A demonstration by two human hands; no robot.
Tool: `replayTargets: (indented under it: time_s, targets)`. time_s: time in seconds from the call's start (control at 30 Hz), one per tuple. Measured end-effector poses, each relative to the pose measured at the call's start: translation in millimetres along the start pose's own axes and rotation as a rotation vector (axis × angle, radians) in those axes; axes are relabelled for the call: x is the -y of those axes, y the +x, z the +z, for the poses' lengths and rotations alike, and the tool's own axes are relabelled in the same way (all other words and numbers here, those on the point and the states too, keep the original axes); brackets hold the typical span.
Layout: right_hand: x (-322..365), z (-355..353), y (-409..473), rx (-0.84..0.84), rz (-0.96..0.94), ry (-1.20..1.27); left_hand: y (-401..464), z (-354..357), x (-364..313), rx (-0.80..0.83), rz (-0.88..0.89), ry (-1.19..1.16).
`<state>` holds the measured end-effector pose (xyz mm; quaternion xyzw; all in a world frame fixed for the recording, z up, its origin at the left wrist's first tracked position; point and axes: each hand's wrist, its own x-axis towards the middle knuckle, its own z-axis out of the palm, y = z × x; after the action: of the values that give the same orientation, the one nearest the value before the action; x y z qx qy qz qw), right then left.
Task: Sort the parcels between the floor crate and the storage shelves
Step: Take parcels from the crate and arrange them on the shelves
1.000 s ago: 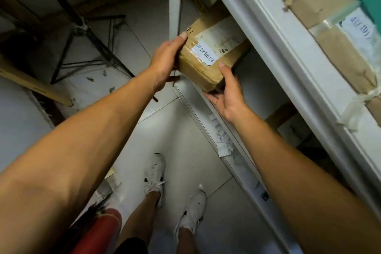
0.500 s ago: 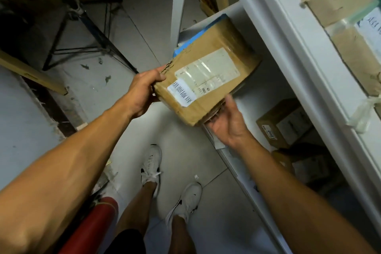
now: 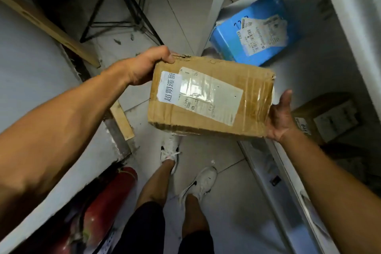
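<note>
- We hold a brown cardboard parcel (image 3: 210,97) in the air, above the floor (image 3: 224,173) and just off the front edge of the white shelves (image 3: 321,80).
- Our left hand (image 3: 144,66) grips the parcel's far left corner, fingers curled over its top edge.
- Our right hand (image 3: 280,117) cups the parcel's right end from beneath, thumb up along the side — the fingers under the box are out of our sight.
- The parcel's top face carries a taped shipping label and a small white sticker with printed characters.
- A blue parcel (image 3: 253,31) lies on the shelf near its front left corner, label up.
- Lower on the shelves sits another brown box (image 3: 327,117); the dim light makes its label hard for us to read.
- A red cylinder (image 3: 107,202) — possibly a fire extinguisher — stands by our left leg.
</note>
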<state>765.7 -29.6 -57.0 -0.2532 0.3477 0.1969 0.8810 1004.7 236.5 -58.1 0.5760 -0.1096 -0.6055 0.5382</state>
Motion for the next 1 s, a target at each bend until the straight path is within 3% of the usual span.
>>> replayTargets:
  time_s: [0.2,0.37,0.53,0.73,1.0]
  targets:
    - [5,9,17,-0.002,0.044,-0.156,5,-8,-21,-0.019,-0.022,0.203]
    - [7,-1,19,0.069,0.088,-0.103,8,-11,-34,0.049,-0.013,0.279]
    - [19,5,23,0.341,0.268,-0.275,10,-9,-39,0.117,-0.023,0.359]
    - [18,41,49,0.296,0.395,-0.748,16,-6,-29,0.152,-0.053,0.406]
    - [-12,48,66,0.153,0.28,-0.766,15,-18,3,0.045,-0.115,0.29]
